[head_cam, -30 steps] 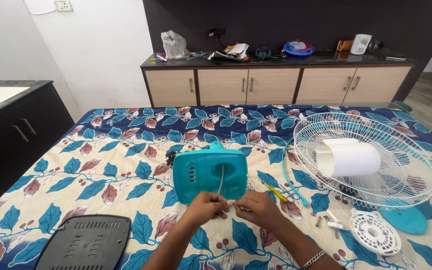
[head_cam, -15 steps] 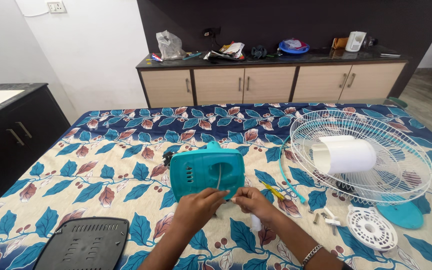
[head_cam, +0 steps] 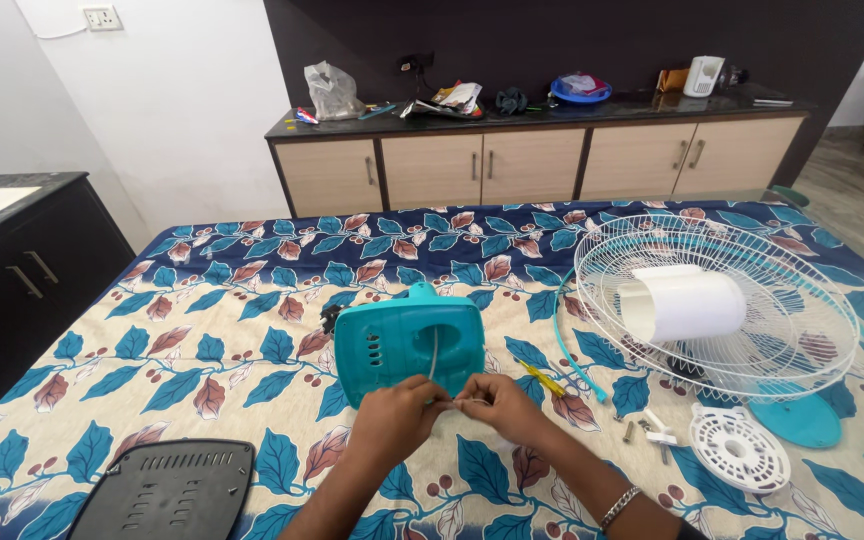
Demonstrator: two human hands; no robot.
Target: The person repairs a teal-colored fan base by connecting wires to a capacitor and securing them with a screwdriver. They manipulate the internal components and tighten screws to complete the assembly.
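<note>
My left hand (head_cam: pixel 392 420) and right hand (head_cam: pixel 497 405) sit close together, fingertips pinched on the end of a thin white cord (head_cam: pixel 435 362). The cord runs straight away from me, its length pointing up into the teal fan housing (head_cam: pixel 407 345), which lies just beyond both hands, about equally near to each. A yellow screwdriver (head_cam: pixel 542 378) lies just right of my right hand. Farther right, the white wire fan guard (head_cam: pixel 717 305) cradles a white motor cylinder (head_cam: pixel 682 303); loose screws (head_cam: pixel 642 428) and a round white vented cap (head_cam: pixel 737 448) lie near it. A black vented cover (head_cam: pixel 167 490) rests at my lower left.
</note>
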